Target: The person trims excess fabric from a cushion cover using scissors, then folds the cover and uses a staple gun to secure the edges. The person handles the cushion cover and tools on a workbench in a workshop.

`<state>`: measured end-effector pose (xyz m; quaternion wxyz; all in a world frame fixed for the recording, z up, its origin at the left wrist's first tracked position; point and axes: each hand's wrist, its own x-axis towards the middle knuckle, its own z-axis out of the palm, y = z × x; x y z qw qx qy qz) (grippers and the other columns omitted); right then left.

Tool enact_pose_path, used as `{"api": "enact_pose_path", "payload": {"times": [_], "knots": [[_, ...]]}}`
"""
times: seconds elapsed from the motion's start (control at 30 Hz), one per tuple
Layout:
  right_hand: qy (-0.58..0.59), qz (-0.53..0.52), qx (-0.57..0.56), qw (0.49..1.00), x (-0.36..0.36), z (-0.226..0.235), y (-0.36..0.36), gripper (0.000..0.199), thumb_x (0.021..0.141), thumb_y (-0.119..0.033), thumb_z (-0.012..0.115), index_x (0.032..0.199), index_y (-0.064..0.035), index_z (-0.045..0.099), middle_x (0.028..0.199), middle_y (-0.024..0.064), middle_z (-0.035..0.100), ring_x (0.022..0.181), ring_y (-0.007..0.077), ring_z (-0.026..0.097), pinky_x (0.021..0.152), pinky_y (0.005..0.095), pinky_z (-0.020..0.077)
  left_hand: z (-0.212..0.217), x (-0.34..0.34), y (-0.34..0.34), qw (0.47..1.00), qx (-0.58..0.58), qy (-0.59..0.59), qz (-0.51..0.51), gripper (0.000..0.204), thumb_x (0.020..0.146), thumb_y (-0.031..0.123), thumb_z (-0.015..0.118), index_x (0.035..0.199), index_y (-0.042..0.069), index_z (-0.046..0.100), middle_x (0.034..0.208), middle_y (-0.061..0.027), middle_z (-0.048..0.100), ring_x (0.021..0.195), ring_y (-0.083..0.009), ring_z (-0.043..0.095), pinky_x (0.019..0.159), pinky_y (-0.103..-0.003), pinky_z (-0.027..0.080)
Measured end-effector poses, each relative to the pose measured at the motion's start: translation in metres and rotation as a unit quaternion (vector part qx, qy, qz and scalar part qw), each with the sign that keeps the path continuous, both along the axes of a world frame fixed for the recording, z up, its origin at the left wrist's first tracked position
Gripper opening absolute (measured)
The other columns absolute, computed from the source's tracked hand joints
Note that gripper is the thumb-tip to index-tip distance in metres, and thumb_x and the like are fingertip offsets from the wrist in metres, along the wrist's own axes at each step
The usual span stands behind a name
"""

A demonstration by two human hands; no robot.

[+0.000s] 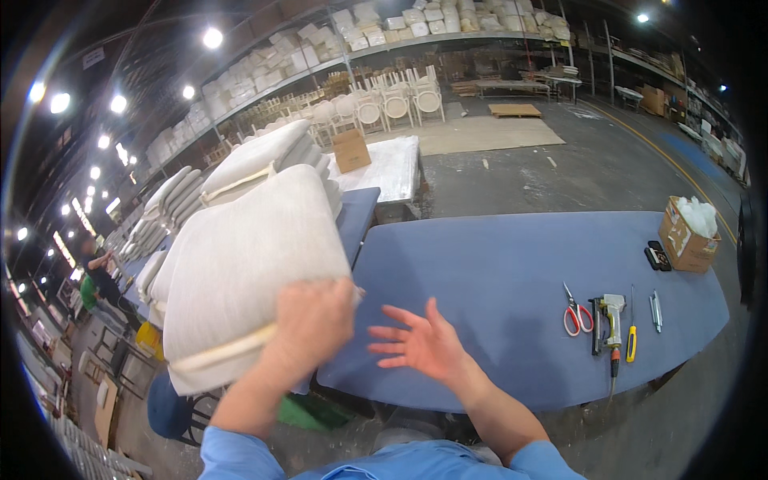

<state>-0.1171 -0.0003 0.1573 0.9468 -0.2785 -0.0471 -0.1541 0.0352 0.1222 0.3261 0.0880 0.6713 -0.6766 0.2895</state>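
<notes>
A pale, light-grey upholstered seat cushion (256,240) with a cream strip along its near edge lies tilted at the left, on top of other cushions. My left hand (316,320) is closed at the cushion's near right corner, its fingertips hidden behind the knuckles. To the right of it, my right hand (420,344) hangs over the blue padded tabletop (480,264), fingers spread and nothing in them. More stacked cushions (256,164) stand behind the nearest one.
Red-handled scissors (578,318), a pneumatic staple gun (613,320), a yellow-handled screwdriver (632,342) and a small silver tool (656,310) lie on the table's right. A cardboard box (690,240) stands at its far right corner. White chairs (392,108) stand farther back; people (100,268) are at left.
</notes>
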Motion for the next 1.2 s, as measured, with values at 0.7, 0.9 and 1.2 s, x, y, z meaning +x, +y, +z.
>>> {"api": "enact_pose_path", "payload": {"times": [0.7, 0.9, 1.2], "knots": [[0.253, -0.4, 0.002, 0.881, -0.199, -0.094, -0.037, 0.06, 0.089, -0.04, 0.071, 0.132, 0.0017, 0.06, 0.111, 0.0126, 0.07, 0.09, 0.0229, 0.068, 0.073, 0.0366, 0.0565, -0.226, -0.213, -0.031, 0.867, 0.177, 0.082, -0.458, 0.016, 0.077, 0.021, 0.069, 0.083, 0.008, 0.062, 0.071, -0.0068, 0.066, 0.062, -0.0206, 0.068, 0.056, -0.035, 0.053], [0.542, -0.496, -0.212, 0.644, -0.254, -0.118, -0.047, 0.036, 0.097, -0.026, 0.074, 0.122, 0.0006, 0.071, 0.095, 0.0019, 0.067, 0.077, 0.012, 0.061, 0.074, 0.03, 0.0521, -0.234, -0.177, 0.0, 0.78, 0.35, 0.383, -0.351, 0.017, 0.099, 0.025, 0.063, 0.104, 0.011, 0.07, 0.089, -0.0102, 0.072, 0.08, -0.0367, 0.07, 0.071, -0.047, 0.056], [0.551, -0.532, -0.253, 0.592, -0.207, -0.163, -0.045, 0.043, 0.105, -0.031, 0.061, 0.126, 0.0062, 0.067, 0.104, 0.0097, 0.072, 0.097, 0.0161, 0.064, 0.088, 0.0312, 0.0499, -0.252, 0.096, -0.031, 0.76, -0.086, 0.626, 0.151, 0.033, 0.107, 0.029, 0.055, 0.114, 0.002, 0.073, 0.098, -0.0071, 0.073, 0.085, -0.0147, 0.064, 0.077, -0.031, 0.051]]}}
